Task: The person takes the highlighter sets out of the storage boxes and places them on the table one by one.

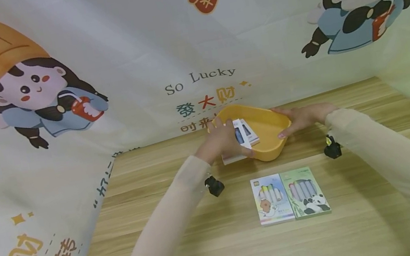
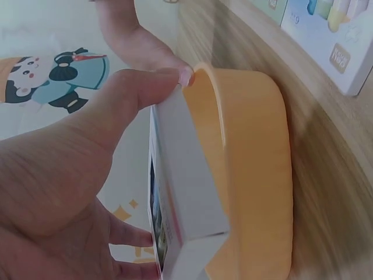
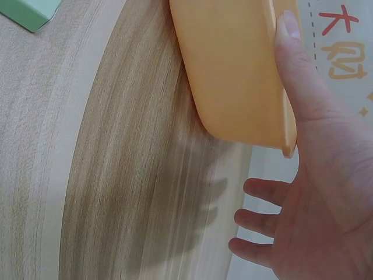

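Observation:
A yellow plastic bin (image 1: 270, 125) stands near the back of the table. My left hand (image 1: 223, 139) grips a white marker box (image 2: 189, 169) by its edges, thumb on one end, fingers on the other. That box is tilted over the bin's left rim. Another white marker box (image 1: 250, 131) leans inside the bin, partly covered by the held one. At the bin's right end, my right hand (image 1: 302, 117) holds the rim, its thumb (image 3: 288, 29) on the near side. Its index finger is hidden in the right wrist view; the other fingers hang free below the rim.
In front of the bin, a blue-white marker box (image 1: 272, 200) and a green panda marker box (image 1: 305, 192) lie side by side on the wooden table (image 1: 211, 255). A printed cloth (image 1: 136, 67) rises behind the table and along its sides.

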`<state>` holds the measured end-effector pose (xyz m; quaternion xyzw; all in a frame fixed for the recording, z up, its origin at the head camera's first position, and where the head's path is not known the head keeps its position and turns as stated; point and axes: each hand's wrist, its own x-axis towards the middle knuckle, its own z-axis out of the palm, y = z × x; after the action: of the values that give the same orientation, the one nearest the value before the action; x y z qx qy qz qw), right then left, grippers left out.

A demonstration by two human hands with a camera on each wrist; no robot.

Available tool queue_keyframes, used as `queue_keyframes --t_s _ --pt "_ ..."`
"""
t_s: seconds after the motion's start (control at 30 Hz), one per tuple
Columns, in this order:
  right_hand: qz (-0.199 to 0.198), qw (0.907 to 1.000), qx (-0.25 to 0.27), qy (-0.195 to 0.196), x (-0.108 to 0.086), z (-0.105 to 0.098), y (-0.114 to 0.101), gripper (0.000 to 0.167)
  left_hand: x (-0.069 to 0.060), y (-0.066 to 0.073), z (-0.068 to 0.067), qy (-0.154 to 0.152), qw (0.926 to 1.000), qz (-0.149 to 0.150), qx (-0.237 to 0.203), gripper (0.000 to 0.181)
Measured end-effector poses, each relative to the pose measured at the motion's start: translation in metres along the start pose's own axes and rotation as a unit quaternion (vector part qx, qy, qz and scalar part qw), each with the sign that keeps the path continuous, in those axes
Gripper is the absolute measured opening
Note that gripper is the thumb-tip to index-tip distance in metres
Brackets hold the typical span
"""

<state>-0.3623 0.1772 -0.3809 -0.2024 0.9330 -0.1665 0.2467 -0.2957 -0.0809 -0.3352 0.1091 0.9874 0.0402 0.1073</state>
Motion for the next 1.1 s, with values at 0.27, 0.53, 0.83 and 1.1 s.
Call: queue_keyframes --t_s 0.27,0.53,0.83,1.1 --pt "0.008 0.9999 -0.002 0.007 0.001 0.001 0.002 0.109 -0.006 -0.001 0.005 0.01 0.9999 0.009 0.005 0.127" --pt "0.017 0.9998 0.0 0.006 0.0 0.002 0.0 0.109 -0.017 -0.009 0.01 0.02 0.9997 0.016 0.006 0.13" --pt "0.014 0.9999 0.003 0.006 0.0 0.001 0.001 0.108 -0.033 -0.014 0.014 0.037 0.9987 0.035 -0.003 0.131" --pt "0.008 0.9998 0.018 0.001 0.0 0.002 0.003 0.111 -0.038 -0.02 0.019 0.044 0.9984 0.036 0.002 0.129"
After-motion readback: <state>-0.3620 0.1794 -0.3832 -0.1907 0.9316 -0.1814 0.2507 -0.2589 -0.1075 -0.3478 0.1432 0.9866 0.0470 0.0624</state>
